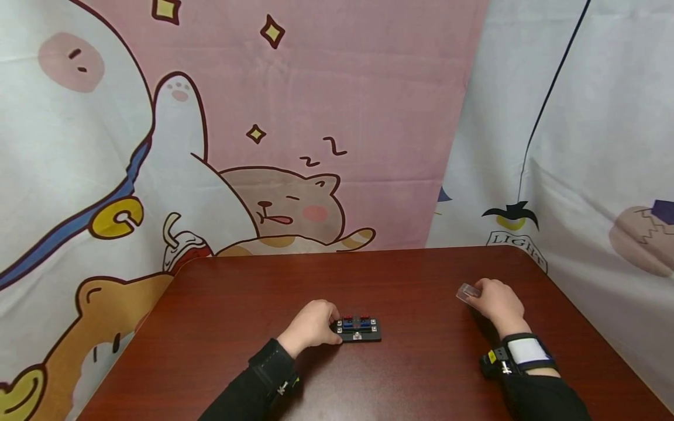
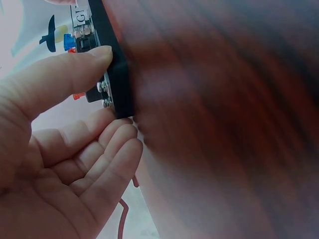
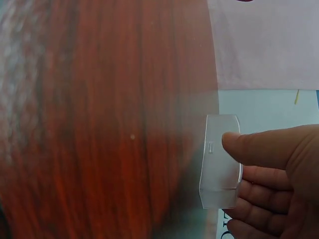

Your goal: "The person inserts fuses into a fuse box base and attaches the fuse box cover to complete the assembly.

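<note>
A black fuse block (image 1: pixel 360 329) with blue and red fuses and metal screw terminals lies on the table, left of the right hand. My left hand (image 1: pixel 314 325) grips it by its left end. In the left wrist view, the thumb (image 2: pixel 94 59) presses along the fuse block's (image 2: pixel 119 84) side while the fingers curl by its end. Out to the right, my right hand (image 1: pixel 499 301) pinches a clear plastic cover (image 1: pixel 466 293) over the table. The right wrist view has the thumb on the face of the cover (image 3: pixel 218 174), with the fingers behind it.
Both hands work over a reddish-brown wooden table (image 1: pixel 416 374) with a rounded far right corner. Behind it hangs a cloth backdrop (image 1: pixel 389 117) printed with cartoon animals. Dark bands with small devices (image 1: pixel 492 359) are strapped round both wrists.
</note>
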Demonstrator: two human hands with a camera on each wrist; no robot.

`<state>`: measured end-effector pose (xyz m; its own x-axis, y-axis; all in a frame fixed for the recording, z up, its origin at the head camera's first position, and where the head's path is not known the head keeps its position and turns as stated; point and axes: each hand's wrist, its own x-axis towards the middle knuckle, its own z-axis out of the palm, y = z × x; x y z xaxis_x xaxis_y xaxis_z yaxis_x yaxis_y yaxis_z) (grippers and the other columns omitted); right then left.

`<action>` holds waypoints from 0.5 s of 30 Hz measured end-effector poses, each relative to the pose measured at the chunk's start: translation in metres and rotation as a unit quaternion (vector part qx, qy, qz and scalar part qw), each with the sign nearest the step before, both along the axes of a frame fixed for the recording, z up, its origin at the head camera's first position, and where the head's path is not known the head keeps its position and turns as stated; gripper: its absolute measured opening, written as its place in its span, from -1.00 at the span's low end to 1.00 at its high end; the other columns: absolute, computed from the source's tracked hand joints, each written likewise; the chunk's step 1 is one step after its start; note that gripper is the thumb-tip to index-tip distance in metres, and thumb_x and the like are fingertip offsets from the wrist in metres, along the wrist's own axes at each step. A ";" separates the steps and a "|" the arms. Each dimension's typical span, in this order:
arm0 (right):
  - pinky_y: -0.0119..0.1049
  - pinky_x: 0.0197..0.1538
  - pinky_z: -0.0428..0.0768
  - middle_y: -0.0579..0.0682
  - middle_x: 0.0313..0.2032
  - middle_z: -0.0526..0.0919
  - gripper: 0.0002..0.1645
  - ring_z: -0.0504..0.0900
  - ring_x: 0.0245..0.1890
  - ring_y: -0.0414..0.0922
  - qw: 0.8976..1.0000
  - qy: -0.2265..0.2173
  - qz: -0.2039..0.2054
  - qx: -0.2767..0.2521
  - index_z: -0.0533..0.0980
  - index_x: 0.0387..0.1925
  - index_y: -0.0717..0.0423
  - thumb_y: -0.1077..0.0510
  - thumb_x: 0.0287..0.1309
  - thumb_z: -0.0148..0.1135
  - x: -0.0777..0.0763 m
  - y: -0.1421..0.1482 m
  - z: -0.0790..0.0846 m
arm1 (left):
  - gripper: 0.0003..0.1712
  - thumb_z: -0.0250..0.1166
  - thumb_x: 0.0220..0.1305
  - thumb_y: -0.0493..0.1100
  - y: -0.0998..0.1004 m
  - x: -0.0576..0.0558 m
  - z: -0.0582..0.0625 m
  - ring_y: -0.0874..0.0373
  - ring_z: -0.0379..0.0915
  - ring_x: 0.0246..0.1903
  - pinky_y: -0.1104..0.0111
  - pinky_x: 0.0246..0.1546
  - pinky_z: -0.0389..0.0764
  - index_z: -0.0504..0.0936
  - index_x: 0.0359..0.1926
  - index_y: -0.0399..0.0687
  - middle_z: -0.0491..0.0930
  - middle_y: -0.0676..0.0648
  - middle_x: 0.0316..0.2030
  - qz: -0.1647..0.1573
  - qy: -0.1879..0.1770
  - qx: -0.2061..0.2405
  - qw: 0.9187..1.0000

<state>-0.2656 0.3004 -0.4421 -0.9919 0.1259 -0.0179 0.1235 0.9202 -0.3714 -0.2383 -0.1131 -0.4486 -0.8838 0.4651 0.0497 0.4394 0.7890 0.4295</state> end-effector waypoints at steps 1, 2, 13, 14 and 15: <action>0.18 -0.19 0.54 0.39 -0.16 0.57 -0.34 0.51 -0.27 0.17 1.000 -0.002 0.001 0.004 0.47 0.02 0.46 0.02 0.08 0.42 -0.001 0.000 0.000 | -0.56 0.65 -0.21 -0.07 0.000 0.000 0.000 0.20 0.44 -0.42 0.30 -0.34 0.52 0.70 -0.29 -0.16 0.57 0.02 -0.42 0.000 0.001 0.000 1.000; 0.16 -0.20 0.54 0.38 -0.17 0.58 -0.36 0.52 -0.28 0.15 1.000 0.000 0.004 0.008 0.48 0.01 0.46 0.02 0.08 0.42 -0.001 -0.001 0.000 | -0.56 0.65 -0.21 -0.07 0.000 0.000 0.000 0.21 0.44 -0.42 0.30 -0.34 0.52 0.70 -0.29 -0.16 0.57 0.02 -0.42 0.000 0.001 -0.001 1.000; 0.14 -0.16 0.58 0.32 -0.17 0.62 -0.49 0.57 -0.30 0.10 0.994 0.081 0.072 0.005 0.56 -0.06 0.37 0.10 0.04 0.48 0.001 -0.038 0.003 | -0.57 0.64 -0.19 -0.06 0.000 -0.001 0.001 0.21 0.44 -0.42 0.30 -0.33 0.52 0.70 -0.29 -0.15 0.57 0.03 -0.42 -0.001 0.000 -0.006 1.000; 0.14 -0.15 0.58 0.31 -0.16 0.62 -0.49 0.57 -0.29 0.09 0.994 0.084 0.076 0.003 0.57 -0.06 0.36 0.10 0.03 0.48 0.001 -0.042 0.001 | -0.56 0.65 -0.19 -0.06 0.000 -0.001 0.001 0.22 0.44 -0.42 0.31 -0.34 0.51 0.70 -0.29 -0.15 0.56 0.04 -0.43 -0.001 0.000 -0.005 1.000; 0.13 -0.15 0.58 0.30 -0.16 0.62 -0.50 0.57 -0.29 0.09 0.993 0.086 0.080 0.003 0.57 -0.07 0.35 0.11 0.03 0.49 0.001 -0.046 0.000 | -0.57 0.65 -0.19 -0.06 0.000 0.000 0.001 0.22 0.43 -0.43 0.31 -0.34 0.51 0.70 -0.30 -0.15 0.56 0.04 -0.43 -0.001 -0.001 -0.004 1.000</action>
